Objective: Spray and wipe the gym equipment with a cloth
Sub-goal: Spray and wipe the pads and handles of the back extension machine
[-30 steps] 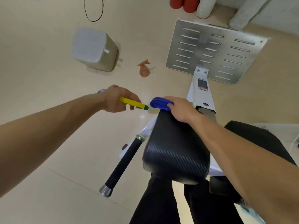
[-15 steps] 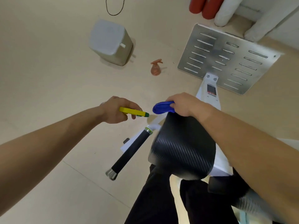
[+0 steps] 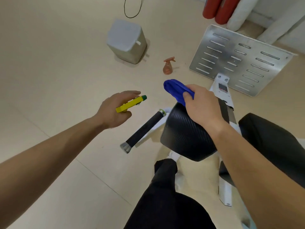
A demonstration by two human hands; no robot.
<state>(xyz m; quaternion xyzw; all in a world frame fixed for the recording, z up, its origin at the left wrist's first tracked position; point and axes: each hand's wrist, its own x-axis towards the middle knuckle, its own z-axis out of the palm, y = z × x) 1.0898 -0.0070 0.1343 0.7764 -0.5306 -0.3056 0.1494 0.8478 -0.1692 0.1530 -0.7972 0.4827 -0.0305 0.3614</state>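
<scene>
The left hand [image 3: 115, 111] holds a yellow sprayer [image 3: 131, 103]; the right hand [image 3: 200, 104] grips a blue cloth [image 3: 176, 90] above the black pad [image 3: 183, 134].

One blue cloth [image 3: 176, 90]; one yellow spray bottle [image 3: 130, 104]; one orange spray bottle [image 3: 168, 67]; two black pads [image 3: 186, 134] [image 3: 272, 142]; one black handle [image 3: 145, 129]; one slotted metal plate [image 3: 239, 58]; one grey box [image 3: 127, 41]; two red rolls [image 3: 210, 7] [image 3: 226, 10]; two white rolls [image 3: 239, 12] [image 3: 280, 28]; one cable loop [image 3: 132, 17]

single head view; wide-angle, looks forward and steeply down from the wearer's head; forearms close, floor [image 3: 49, 63] farther off; legs at bottom edge
</scene>
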